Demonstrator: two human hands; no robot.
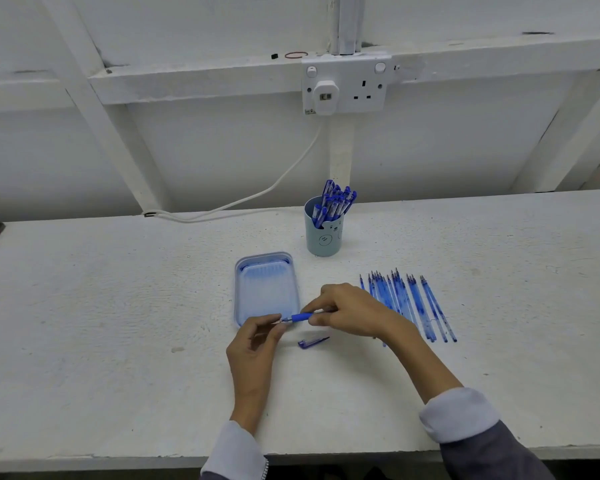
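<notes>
both ends of the blue pen [300, 317] are held: left grip [253, 344] pinches the tip, right grip [350, 313] is clamped on the barrel. pen cap [313, 341] lies on the tabletop [118, 323], just beside the left grip.

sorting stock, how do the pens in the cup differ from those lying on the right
The capped pens stand bunched in the cup; the laid-out refills lie flat in a row. The capped pens look thick, the refills thin with bare tips. Both are blue.
</notes>
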